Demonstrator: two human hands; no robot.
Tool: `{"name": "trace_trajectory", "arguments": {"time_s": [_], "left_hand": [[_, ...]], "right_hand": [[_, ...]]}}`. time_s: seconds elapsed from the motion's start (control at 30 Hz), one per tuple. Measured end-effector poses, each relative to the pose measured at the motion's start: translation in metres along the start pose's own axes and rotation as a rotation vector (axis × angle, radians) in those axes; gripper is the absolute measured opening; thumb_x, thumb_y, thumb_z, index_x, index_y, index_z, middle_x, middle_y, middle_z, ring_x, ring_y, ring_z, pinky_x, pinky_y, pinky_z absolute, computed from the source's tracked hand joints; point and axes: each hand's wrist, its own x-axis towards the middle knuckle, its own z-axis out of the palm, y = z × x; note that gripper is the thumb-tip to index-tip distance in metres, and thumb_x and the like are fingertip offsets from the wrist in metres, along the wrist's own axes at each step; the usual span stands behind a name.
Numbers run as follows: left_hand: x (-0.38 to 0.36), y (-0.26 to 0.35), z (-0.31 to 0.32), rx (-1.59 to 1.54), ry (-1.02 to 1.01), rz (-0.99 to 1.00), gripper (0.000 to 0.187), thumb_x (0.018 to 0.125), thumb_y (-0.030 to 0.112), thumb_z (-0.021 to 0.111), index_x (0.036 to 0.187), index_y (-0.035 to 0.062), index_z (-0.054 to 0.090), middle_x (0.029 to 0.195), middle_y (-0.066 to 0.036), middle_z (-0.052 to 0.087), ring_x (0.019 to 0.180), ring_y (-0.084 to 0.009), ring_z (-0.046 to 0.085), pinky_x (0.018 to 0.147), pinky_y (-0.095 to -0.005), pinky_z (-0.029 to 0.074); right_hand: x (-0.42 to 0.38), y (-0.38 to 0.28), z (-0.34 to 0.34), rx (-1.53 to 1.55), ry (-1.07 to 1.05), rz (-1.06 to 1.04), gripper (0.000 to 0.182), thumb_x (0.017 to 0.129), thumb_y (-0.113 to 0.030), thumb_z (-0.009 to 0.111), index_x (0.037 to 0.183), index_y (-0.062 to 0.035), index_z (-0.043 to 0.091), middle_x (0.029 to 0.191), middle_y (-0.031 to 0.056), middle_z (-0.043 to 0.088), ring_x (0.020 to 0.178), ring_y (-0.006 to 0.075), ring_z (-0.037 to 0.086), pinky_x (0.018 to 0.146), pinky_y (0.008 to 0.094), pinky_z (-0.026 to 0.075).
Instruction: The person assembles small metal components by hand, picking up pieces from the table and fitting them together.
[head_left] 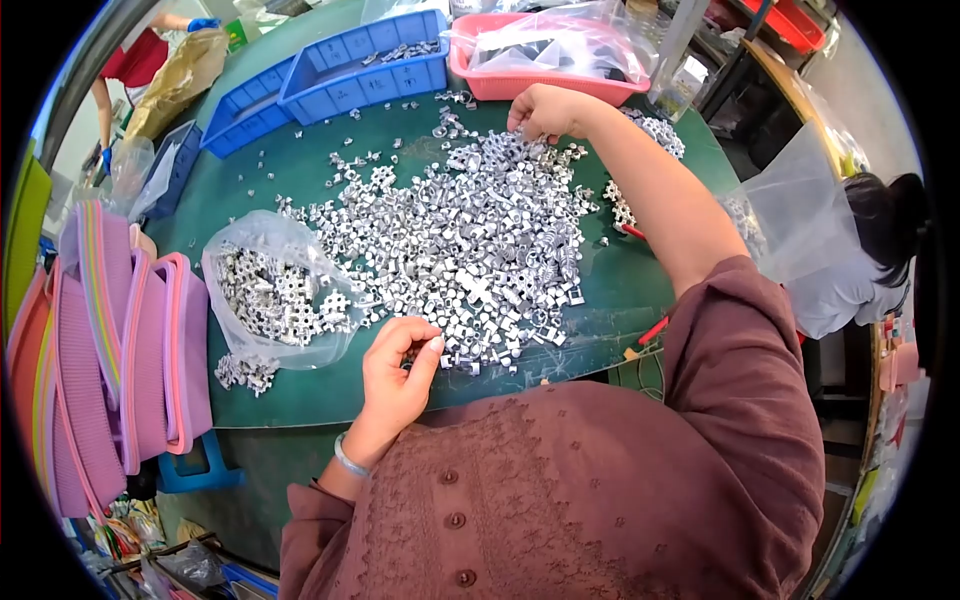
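Likely light and stiff, small silvery metallic pieces (478, 235) suit edge-pinching; left hand (398, 372) and right hand (551, 111) curl, grips unclear.

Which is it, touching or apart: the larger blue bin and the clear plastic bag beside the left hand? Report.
Apart. The head view shows green tabletop between the larger blue bin and the clear plastic bag.

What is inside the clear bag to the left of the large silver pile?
The clear bag holds a heap of small silvery pieces, many seemingly joined into clusters. Whatever lies beneath the top layer is covered.
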Motion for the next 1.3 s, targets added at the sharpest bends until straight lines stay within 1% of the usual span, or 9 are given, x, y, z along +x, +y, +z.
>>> {"name": "trace_trajectory", "arguments": {"time_s": [0.3, 0.53, 0.67, 0.7, 0.73, 0.8, 0.93, 1.13, 1.3], "left_hand": [[0.015, 0.002, 0.0, 0.032, 0.014, -0.021, 0.009, 0.076, 0.003, 0.058, 0.083, -0.0016, 0.056, 0.081, -0.006, 0.054, 0.064, -0.0097, 0.052, 0.057, -0.0205, 0.043], [0.072, 0.002, 0.011, 0.269, 0.023, 0.135, 0.017, 0.073, 0.008, 0.06, 0.089, 0.0018, 0.056, 0.082, -0.009, 0.053, 0.06, -0.0161, 0.054, 0.055, -0.0256, 0.044], [0.133, 0.007, 0.031, 0.594, 0.008, 0.215, 0.027, 0.073, 0.017, 0.06, 0.096, 0.0034, 0.056, 0.091, -0.011, 0.055, 0.075, -0.0232, 0.055, 0.068, -0.031, 0.045], [0.146, 0.007, 0.036, 0.709, -0.01, 0.223, 0.034, 0.072, 0.023, 0.061, 0.099, 0.0036, 0.056, 0.094, -0.012, 0.055, 0.085, -0.0269, 0.054, 0.074, -0.0346, 0.044], [0.155, 0.007, 0.042, 0.811, -0.051, 0.154, 0.036, 0.072, 0.028, 0.062, 0.099, 0.004, 0.057, 0.095, -0.013, 0.055, 0.088, -0.0267, 0.054, 0.077, -0.0352, 0.042], [0.169, 0.008, 0.054, 0.97, -0.123, 0.055, 0.041, 0.071, 0.035, 0.064, 0.098, 0.0049, 0.058, 0.095, -0.013, 0.056, 0.092, -0.0261, 0.053, 0.081, -0.0357, 0.04], [0.182, 0.008, 0.067, 1.051, -0.207, -0.045, 0.046, 0.067, 0.042, 0.067, 0.094, 0.0063, 0.061, 0.094, -0.012, 0.058, 0.092, -0.0251, 0.054, 0.081, -0.0349, 0.039], [0.191, 0.005, 0.064, 0.894, -0.253, -0.222, 0.049, 0.061, 0.043, 0.071, 0.091, 0.0056, 0.061, 0.093, -0.011, 0.061, 0.091, -0.0259, 0.056, 0.079, -0.0339, 0.04], [0.195, -0.001, 0.064, 0.777, -0.218, -0.249, 0.042, 0.059, 0.036, 0.074, 0.083, 0.0044, 0.059, 0.086, -0.01, 0.061, 0.082, -0.0237, 0.057, 0.075, -0.0323, 0.041]], "right_hand": [[-0.067, -0.043, 0.011, 0.169, -0.013, -0.18, 0.017, 0.069, 0.0, 0.056, 0.086, -0.0029, 0.057, 0.076, -0.001, 0.051, 0.064, 0.006, 0.046, 0.056, 0.0207, 0.039], [0.005, -0.003, 0.023, -0.012, 0.09, -0.217, 0.027, 0.071, 0.0, 0.049, 0.096, -0.0041, 0.058, 0.074, 0.0068, 0.056, 0.061, 0.0131, 0.049, 0.051, 0.0278, 0.04], [0.029, -0.008, 0.04, -0.312, 0.016, -0.096, 0.036, 0.072, -0.024, 0.061, 0.103, -0.0062, 0.056, 0.088, 0.011, 0.06, 0.074, 0.0212, 0.057, 0.058, 0.0313, 0.047], [0.026, -0.009, 0.042, -0.33, -0.012, -0.105, 0.05, 0.066, -0.036, 0.067, 0.104, -0.0064, 0.055, 0.09, 0.0104, 0.059, 0.078, 0.0221, 0.057, 0.059, 0.0322, 0.047], [0.017, -0.019, 0.042, -0.315, -0.018, -0.063, 0.054, 0.064, -0.035, 0.068, 0.106, -0.0047, 0.053, 0.099, 0.0126, 0.057, 0.086, 0.0229, 0.056, 0.072, 0.0331, 0.045], [0.018, -0.02, 0.042, -0.447, -0.018, -0.171, 0.058, 0.063, -0.035, 0.069, 0.107, -0.0028, 0.052, 0.099, 0.0138, 0.057, 0.086, 0.0235, 0.056, 0.072, 0.0339, 0.046], [0.009, -0.028, 0.039, -0.404, -0.086, -0.03, 0.062, 0.062, -0.037, 0.07, 0.109, -0.0017, 0.049, 0.1, 0.0161, 0.056, 0.091, 0.0248, 0.055, 0.076, 0.0332, 0.045], [0.012, -0.017, 0.035, -0.353, -0.108, -0.116, 0.063, 0.06, -0.039, 0.072, 0.108, -0.0043, 0.049, 0.102, 0.0115, 0.054, 0.082, 0.0212, 0.056, 0.055, 0.0307, 0.05], [0.004, -0.017, 0.028, -0.215, -0.152, -0.088, 0.054, 0.066, -0.037, 0.069, 0.106, -0.0059, 0.052, 0.094, 0.0075, 0.055, 0.083, 0.017, 0.053, 0.06, 0.0311, 0.049]]}}
